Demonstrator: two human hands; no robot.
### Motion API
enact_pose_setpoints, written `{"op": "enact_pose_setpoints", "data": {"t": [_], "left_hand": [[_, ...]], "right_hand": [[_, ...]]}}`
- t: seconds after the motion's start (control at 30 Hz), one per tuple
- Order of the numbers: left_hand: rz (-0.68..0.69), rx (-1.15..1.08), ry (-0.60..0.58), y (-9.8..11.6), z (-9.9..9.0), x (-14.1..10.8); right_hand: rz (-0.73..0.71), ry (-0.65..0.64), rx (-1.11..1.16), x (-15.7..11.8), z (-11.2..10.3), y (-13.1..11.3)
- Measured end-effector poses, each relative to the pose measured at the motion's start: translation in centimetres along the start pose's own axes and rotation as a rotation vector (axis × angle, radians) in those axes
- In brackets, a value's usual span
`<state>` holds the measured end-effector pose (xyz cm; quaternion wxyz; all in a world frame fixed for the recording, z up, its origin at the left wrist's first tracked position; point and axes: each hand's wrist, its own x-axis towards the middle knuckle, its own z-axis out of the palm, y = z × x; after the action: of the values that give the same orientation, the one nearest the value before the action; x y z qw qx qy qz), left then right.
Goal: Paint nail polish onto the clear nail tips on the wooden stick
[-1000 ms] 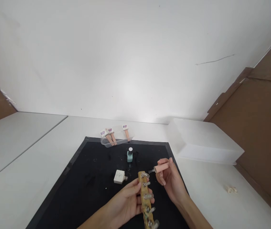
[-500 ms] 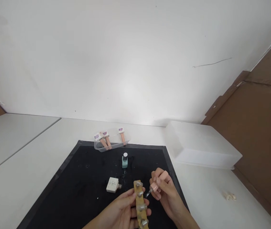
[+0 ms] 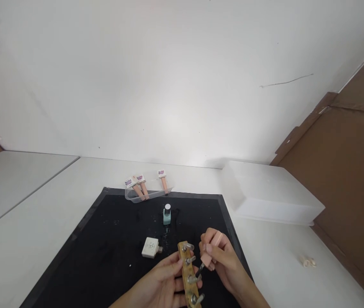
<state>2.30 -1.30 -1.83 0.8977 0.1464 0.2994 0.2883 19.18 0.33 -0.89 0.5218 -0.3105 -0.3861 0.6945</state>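
Observation:
My left hand (image 3: 169,278) is closed around a wooden strip (image 3: 186,270) that carries several clear nail tips on small metal pegs. In my right hand (image 3: 222,256) a nail polish brush (image 3: 212,250) is pinched by its long pink cap handle, pointing down and left. Its dark bristle end meets or nearly touches a nail tip (image 3: 194,279) low on the strip; whether they touch I cannot tell. Left of the strip, a white square nail polish bottle (image 3: 150,247) lies on its side, its uncapped neck to the right. A teal nail polish bottle (image 3: 167,216) with a white top stands farther back.
Beneath everything is a black mat (image 3: 114,239) on a white table (image 3: 69,184). At its back edge a clear tray (image 3: 133,198) holds a few pink-capped bottles (image 3: 163,182). A white box (image 3: 274,192) stands at right, with small cream-coloured pieces (image 3: 308,261) near it.
My right hand has tilted the brush, and its tip has moved down along the strip to a lower nail tip. The strip has turned slightly in my left hand, so the nail tips now point more rightward.

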Motion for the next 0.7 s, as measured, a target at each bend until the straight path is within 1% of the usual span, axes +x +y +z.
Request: {"op": "enact_pose_setpoints", "data": {"t": [0.17,0.43,0.7], "left_hand": [[-0.001,0.005,0.005,0.03,0.16,-0.08],[0.004,0.018,-0.012,-0.15,-0.2,0.07],[0.011,0.019,-0.007,-0.11,-0.07,0.0]], "right_hand": [[0.003,-0.033,-0.025,0.07,-0.09,0.02],[0.01,-0.035,-0.065,-0.12,0.18,-0.33],[0.016,-0.036,-0.071,-0.08,0.27,-0.36]]}}
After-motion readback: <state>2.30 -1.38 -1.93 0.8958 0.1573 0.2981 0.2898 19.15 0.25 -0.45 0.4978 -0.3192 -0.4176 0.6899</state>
